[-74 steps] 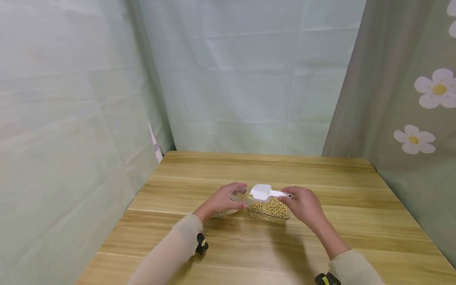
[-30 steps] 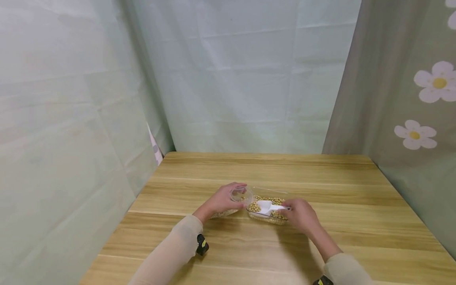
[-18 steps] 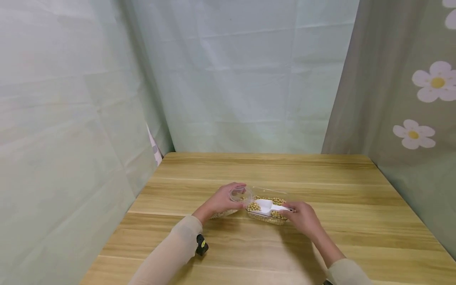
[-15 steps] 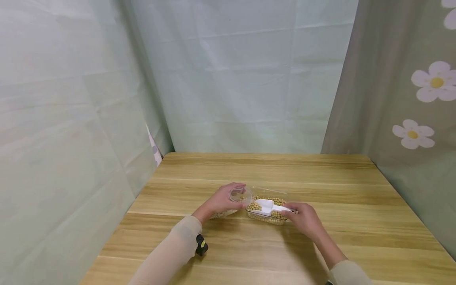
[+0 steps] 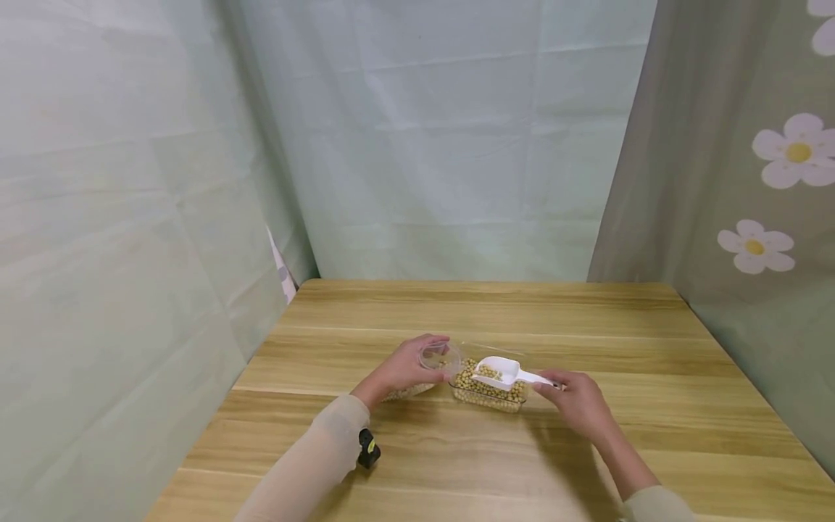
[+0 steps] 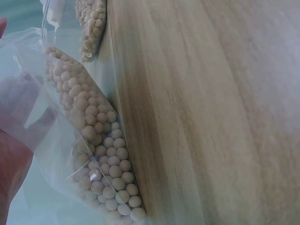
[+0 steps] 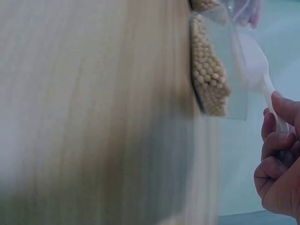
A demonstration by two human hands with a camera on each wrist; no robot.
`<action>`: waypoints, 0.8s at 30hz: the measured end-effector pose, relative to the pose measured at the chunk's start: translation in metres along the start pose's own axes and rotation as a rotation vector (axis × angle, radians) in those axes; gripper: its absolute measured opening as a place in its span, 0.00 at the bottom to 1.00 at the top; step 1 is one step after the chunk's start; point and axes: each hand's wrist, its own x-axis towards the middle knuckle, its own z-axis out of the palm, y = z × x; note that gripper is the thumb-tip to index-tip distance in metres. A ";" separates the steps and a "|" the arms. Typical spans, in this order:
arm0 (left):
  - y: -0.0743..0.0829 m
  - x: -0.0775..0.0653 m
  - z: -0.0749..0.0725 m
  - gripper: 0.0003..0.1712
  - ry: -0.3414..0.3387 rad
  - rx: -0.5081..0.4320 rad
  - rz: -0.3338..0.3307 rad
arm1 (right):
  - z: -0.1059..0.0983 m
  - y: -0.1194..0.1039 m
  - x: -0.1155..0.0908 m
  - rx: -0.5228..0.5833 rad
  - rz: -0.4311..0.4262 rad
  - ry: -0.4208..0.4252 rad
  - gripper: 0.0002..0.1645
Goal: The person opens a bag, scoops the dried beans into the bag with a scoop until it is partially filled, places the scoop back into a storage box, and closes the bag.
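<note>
My left hand (image 5: 411,365) holds a clear plastic container (image 5: 409,392) by its round mouth, which leans to the right. Pale yellow soybeans (image 6: 115,166) fill its lower part in the left wrist view. Just to its right stands a clear rectangular box (image 5: 488,401) of soybeans (image 7: 206,65). My right hand (image 5: 577,402) pinches the handle of a white scoop (image 5: 505,372) between thumb and curled fingers. The scoop is slightly raised over the box, with some soybeans in its bowl. My left fingers partly hide the container's body.
A wood-grain table (image 5: 457,464) carries both containers. Pale cloth (image 5: 417,145) hangs behind and at the left. A grey-green curtain with white flowers (image 5: 757,247) hangs at the right.
At first the scoop was at the left container's mouth, with soybeans there. It then dipped into the box, and now has risen and moved right with soybeans. My left hand has stayed put.
</note>
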 end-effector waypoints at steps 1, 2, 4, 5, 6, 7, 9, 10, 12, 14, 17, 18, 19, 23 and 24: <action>0.000 0.000 0.000 0.43 0.000 0.001 0.001 | -0.002 -0.001 0.000 -0.002 -0.001 0.002 0.22; 0.001 0.000 -0.001 0.43 0.000 -0.004 0.005 | -0.005 -0.002 0.000 -0.003 0.000 0.003 0.23; 0.011 -0.003 -0.003 0.41 -0.008 -0.013 0.001 | -0.009 -0.004 0.000 -0.011 -0.003 0.007 0.25; 0.015 -0.005 -0.005 0.40 -0.012 -0.014 -0.001 | -0.012 -0.006 0.001 -0.014 0.003 0.005 0.26; 0.017 -0.005 -0.005 0.40 -0.017 -0.013 -0.003 | -0.015 -0.008 0.002 -0.023 0.007 0.000 0.27; 0.018 -0.005 -0.006 0.40 -0.020 -0.016 -0.005 | -0.017 -0.010 0.002 -0.026 0.014 -0.006 0.28; 0.018 -0.005 -0.006 0.39 -0.024 -0.010 -0.014 | -0.020 -0.015 0.004 -0.028 0.028 -0.018 0.29; 0.014 -0.004 -0.006 0.40 -0.021 0.004 -0.010 | -0.021 -0.018 0.006 -0.028 0.032 -0.022 0.29; 0.004 -0.001 -0.004 0.41 -0.016 0.010 -0.010 | -0.022 -0.024 0.008 -0.035 0.023 -0.022 0.28; 0.001 -0.001 -0.004 0.42 -0.009 0.015 -0.006 | -0.021 -0.032 0.011 -0.041 0.001 -0.013 0.26; 0.001 -0.001 -0.004 0.42 -0.005 0.006 -0.001 | -0.016 -0.045 0.015 -0.063 -0.045 -0.006 0.22; 0.001 -0.001 -0.003 0.42 -0.003 0.005 0.000 | -0.014 -0.050 0.016 -0.071 -0.058 -0.009 0.20; 0.001 -0.001 -0.003 0.42 -0.001 0.004 0.000 | -0.012 -0.054 0.016 -0.086 -0.073 -0.014 0.20; 0.002 -0.002 -0.002 0.42 0.004 0.009 -0.002 | -0.006 -0.069 0.017 -0.154 -0.132 -0.021 0.16; 0.002 -0.002 -0.002 0.42 0.004 0.010 -0.002 | -0.005 -0.072 0.017 -0.171 -0.143 -0.018 0.15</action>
